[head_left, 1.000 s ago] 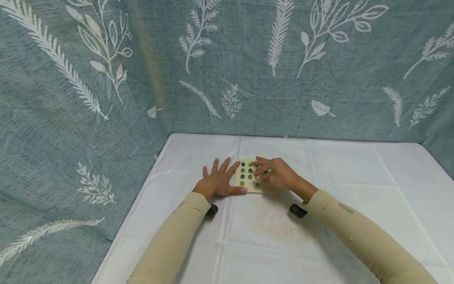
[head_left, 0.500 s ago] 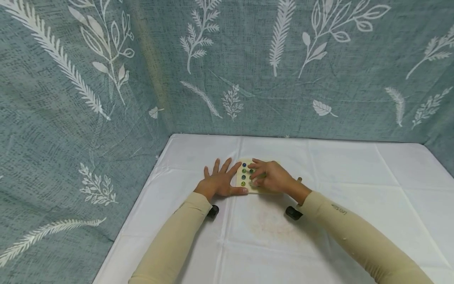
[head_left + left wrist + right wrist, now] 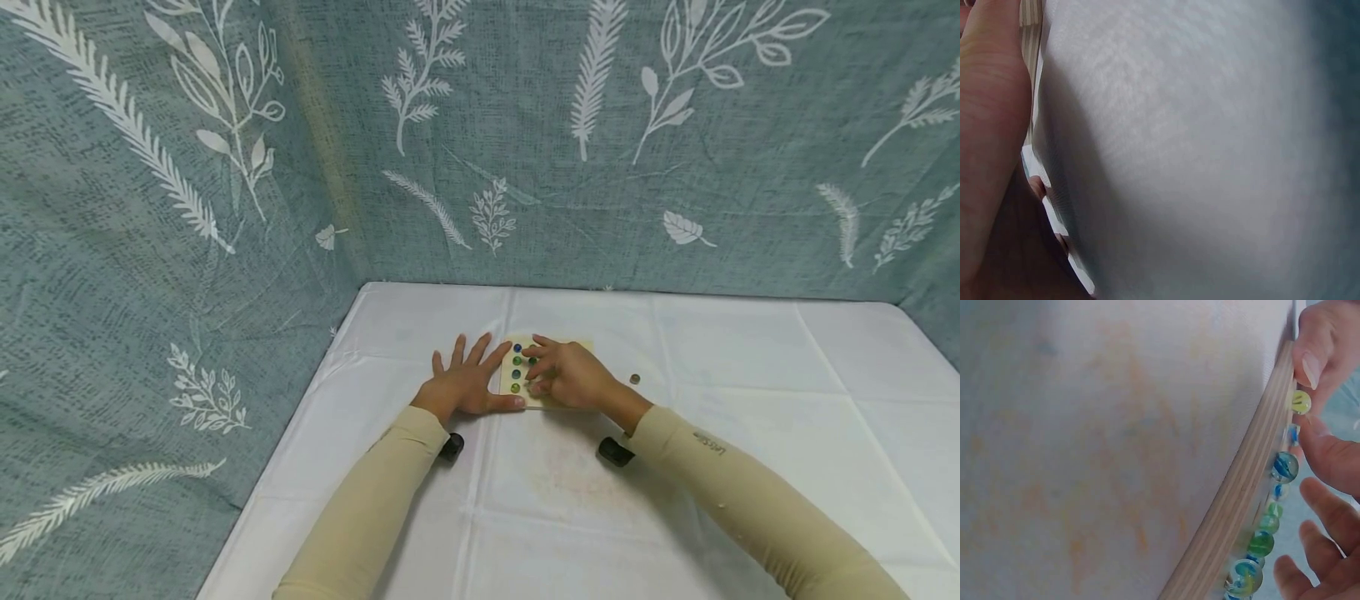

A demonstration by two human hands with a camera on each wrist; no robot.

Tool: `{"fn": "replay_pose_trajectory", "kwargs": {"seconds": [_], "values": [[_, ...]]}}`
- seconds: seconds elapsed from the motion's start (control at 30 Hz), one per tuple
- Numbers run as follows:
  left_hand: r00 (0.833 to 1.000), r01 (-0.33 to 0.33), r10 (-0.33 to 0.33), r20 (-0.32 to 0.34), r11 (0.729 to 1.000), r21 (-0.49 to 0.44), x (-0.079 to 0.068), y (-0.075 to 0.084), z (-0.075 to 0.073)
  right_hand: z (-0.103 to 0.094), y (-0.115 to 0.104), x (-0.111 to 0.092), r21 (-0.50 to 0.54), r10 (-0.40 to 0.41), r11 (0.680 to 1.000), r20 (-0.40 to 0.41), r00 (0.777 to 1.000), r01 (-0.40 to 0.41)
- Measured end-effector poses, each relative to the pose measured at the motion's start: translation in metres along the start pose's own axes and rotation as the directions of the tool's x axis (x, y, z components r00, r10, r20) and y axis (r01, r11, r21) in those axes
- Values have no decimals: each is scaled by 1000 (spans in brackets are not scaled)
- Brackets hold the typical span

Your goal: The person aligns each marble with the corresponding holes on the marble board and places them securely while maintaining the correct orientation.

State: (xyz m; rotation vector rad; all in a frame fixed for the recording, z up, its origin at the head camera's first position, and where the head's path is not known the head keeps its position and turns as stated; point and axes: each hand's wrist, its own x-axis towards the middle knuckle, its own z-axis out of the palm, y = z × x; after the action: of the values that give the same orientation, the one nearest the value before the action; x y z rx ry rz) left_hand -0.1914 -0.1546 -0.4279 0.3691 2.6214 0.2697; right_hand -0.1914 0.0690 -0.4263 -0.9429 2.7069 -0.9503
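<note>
A pale wooden board [image 3: 555,406] with rows of glass marbles lies flat on the white cloth. My left hand [image 3: 465,389] is spread at its left edge, with the thumb along the near left corner. Over the board, my right hand [image 3: 573,375] pinches a blue-and-clear marble [image 3: 1294,434] at the near row, beside a yellow-green marble [image 3: 1301,402]. The other right fingers stretch loosely above the board. Most of the board's right side is hidden under this hand. In the left wrist view, only part of the left hand [image 3: 991,119] and the board's layered edge [image 3: 1032,50] show.
A small brownish round piece [image 3: 635,378] lies on the cloth [image 3: 750,433] right of the board. Black wrist cameras [image 3: 617,452] sit under both wrists. Blue-green leaf-patterned curtains [image 3: 562,217] hang behind and to the left of the table.
My right hand has shifted left across the board to the second column of the near row. The small brownish piece has come into view behind its wrist. The left hand stays in place.
</note>
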Motion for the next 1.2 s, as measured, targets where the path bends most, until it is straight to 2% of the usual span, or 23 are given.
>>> {"fn": "replay_pose_trajectory", "kwargs": {"seconds": [0.17, 0.43, 0.57, 0.67, 0.77, 0.87, 1.0, 1.2], "values": [[1000, -4, 5, -19, 999, 47, 0, 0, 1, 2, 1, 0, -37, -22, 999, 4, 1000, 22], [1000, -14, 14, -11, 999, 35, -4, 5, 2, 6, 4, -3, -31, -23, 999, 16, 1000, 23], [1000, -4, 4, -15, 999, 39, -2, 5, 1, 0, 6, -6, 66, -15, 998, -48, 999, 19], [1000, 2, -2, -12, 1000, 23, 2, 2, 1, -7, 11, -10, 199, 68, 979, -105, 992, -46], [1000, -4, 5, -20, 1000, 17, 3, 1, 0, -15, 17, -17, 309, 181, 942, -137, 974, -131], [1000, -11, 11, -25, 1000, 13, 0, 1, -2, -22, 26, -26, 408, 273, 892, -144, 951, -194], [1000, -16, 16, -19, 1000, 12, -2, 1, -3, -31, 41, -40, 439, 334, 867, -163, 928, -235], [1000, -26, 26, -14, 1000, 11, 1, 0, 0, -47, 67, -62, 428, 403, 853, -175, 898, -299]]}}
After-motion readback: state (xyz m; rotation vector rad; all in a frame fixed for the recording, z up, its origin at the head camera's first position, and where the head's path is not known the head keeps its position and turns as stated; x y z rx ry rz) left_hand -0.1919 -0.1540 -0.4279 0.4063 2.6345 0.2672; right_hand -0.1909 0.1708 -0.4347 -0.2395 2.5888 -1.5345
